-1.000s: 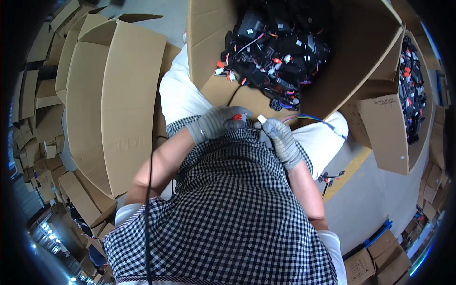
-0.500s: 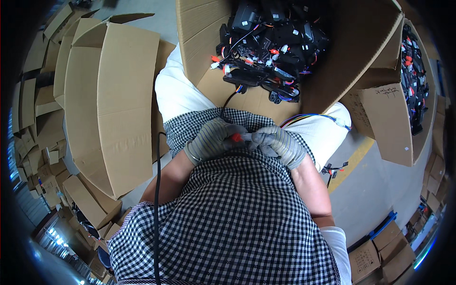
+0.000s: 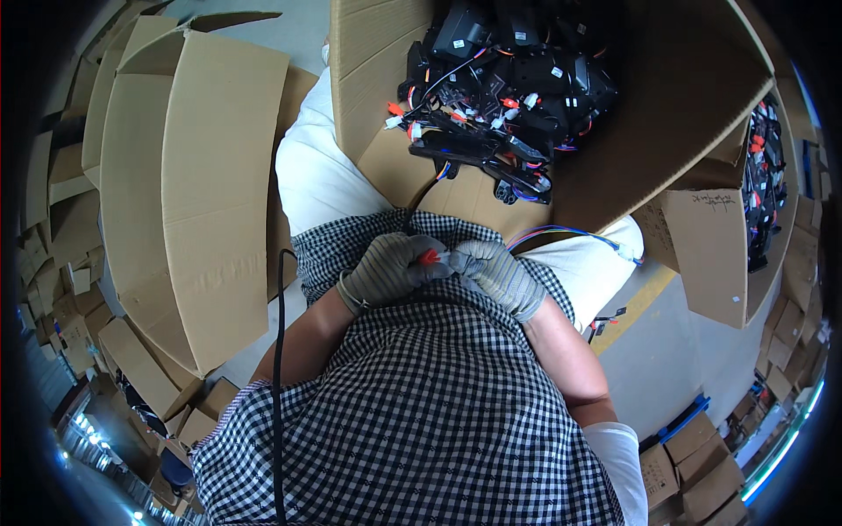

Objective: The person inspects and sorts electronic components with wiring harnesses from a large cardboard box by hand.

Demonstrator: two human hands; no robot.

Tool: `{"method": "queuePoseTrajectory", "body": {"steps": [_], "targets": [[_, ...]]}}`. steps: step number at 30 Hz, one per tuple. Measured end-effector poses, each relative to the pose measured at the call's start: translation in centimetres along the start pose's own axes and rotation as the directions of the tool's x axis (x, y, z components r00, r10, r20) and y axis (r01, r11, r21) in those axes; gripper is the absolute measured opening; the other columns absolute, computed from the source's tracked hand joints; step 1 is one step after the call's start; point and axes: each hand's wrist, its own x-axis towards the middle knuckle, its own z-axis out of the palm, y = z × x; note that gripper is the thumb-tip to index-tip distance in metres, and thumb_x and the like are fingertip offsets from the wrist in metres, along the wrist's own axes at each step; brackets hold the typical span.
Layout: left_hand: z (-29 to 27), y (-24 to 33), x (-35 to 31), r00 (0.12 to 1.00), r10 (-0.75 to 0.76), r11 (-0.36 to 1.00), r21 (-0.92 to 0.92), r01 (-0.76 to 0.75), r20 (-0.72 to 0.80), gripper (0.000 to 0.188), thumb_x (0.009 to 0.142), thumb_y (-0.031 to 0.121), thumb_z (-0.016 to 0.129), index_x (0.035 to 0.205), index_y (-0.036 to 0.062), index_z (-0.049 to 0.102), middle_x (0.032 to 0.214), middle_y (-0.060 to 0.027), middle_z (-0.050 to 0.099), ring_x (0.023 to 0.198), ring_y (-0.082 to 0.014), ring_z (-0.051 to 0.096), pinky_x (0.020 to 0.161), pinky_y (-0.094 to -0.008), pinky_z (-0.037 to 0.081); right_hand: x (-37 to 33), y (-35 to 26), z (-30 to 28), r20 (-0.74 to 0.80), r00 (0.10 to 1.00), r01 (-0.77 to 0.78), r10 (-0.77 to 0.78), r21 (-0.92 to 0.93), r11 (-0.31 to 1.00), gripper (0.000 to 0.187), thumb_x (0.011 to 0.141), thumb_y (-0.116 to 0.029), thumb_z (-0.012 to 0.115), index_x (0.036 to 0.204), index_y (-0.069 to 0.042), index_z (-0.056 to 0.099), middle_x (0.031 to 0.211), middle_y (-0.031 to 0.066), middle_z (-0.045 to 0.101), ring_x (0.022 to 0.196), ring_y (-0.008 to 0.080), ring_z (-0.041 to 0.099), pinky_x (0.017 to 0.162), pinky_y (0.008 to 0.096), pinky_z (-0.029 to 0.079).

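Observation:
Over my lap, my left hand (image 3: pixel 390 268), in a grey striped work glove, pinches a small red wire connector (image 3: pixel 428 257). My right hand (image 3: pixel 500 275), gloved the same way, meets it from the right, with its fingers closed on a whitish connector (image 3: pixel 445 259) that touches or nearly touches the red one. The fingers hide most of both pieces. A black cable (image 3: pixel 424 195) runs up from my hands into the carton. Coloured wires (image 3: pixel 561 230) arc out beyond my right hand across my thigh and end in a pale plug.
A big open carton (image 3: pixel 373 88) between my legs holds many black plastic units (image 3: pixel 526 79) with wired plugs. Another carton (image 3: pixel 706 254) of such units stands at right. Tall cardboard (image 3: pixel 224 193) rises at left. A black cord (image 3: pixel 279 377) hangs along my left side.
My two hands have come closer together, narrowing the gap between the red and whitish connectors. The whole view has shifted slightly.

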Motion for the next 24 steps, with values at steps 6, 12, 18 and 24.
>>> {"method": "queuePoseTrajectory", "body": {"steps": [6, 12, 18, 24], "targets": [[-0.1, 0.1, -0.2, 0.996, -0.087, 0.992, -0.088, 0.086, -0.008, 0.032, 0.078, 0.033, 0.066, 0.088, 0.0033, 0.061, 0.068, -0.0115, 0.058, 0.06, -0.026, 0.058, 0.056, -0.0345, 0.046, 0.3, 0.0, 0.4, 0.015, 0.998, -0.07, 0.069, 0.205, 0.976, 0.013, 0.091, -0.009, 0.052, 0.092, -0.001, 0.062, 0.073, -0.0031, 0.055, 0.062, 0.0029, 0.047, 0.053, 0.0169, 0.039], [-0.2, -0.5, -0.2, 0.991, -0.136, 0.978, -0.16, 0.135, 0.003, 0.031, 0.075, 0.032, 0.069, 0.084, 0.0032, 0.062, 0.07, -0.011, 0.059, 0.063, -0.0269, 0.059, 0.061, -0.0375, 0.047, 0.7, -0.4, 0.3, 0.017, 0.994, -0.109, 0.108, 0.146, 0.983, 0.011, 0.09, -0.012, 0.055, 0.09, -0.004, 0.062, 0.071, -0.0052, 0.051, 0.059, 0.0016, 0.043, 0.049, 0.0167, 0.034], [-1.6, -2.1, -0.3, 0.986, 0.086, 0.996, 0.013, -0.085, -0.141, 0.024, 0.074, 0.024, 0.07, 0.083, 0.0031, 0.062, 0.071, -0.0095, 0.061, 0.061, -0.0254, 0.059, 0.06, -0.0358, 0.046, 1.3, -0.3, -1.3, 0.214, 0.977, -0.105, 0.022, 0.385, 0.917, 0.027, 0.085, -0.03, 0.063, 0.087, -0.004, 0.058, 0.078, -0.0019, 0.055, 0.061, 0.0032, 0.045, 0.052, 0.0176, 0.036], [-5.0, -0.2, -1.2, 0.73, -0.553, 0.733, -0.651, 0.197, -0.402, 0.028, 0.086, 0.029, 0.06, 0.092, 0.0018, 0.062, 0.069, -0.0019, 0.059, 0.051, -0.0113, 0.051, 0.051, -0.0241, 0.043, 8.3, -0.1, -8.5, -0.382, 0.844, -0.281, -0.377, -0.913, 0.295, 0.029, 0.087, -0.034, 0.053, 0.086, -0.009, 0.067, 0.096, 0.0138, 0.062, 0.091, 0.0329, 0.058, 0.081, 0.0398, 0.044]]}}
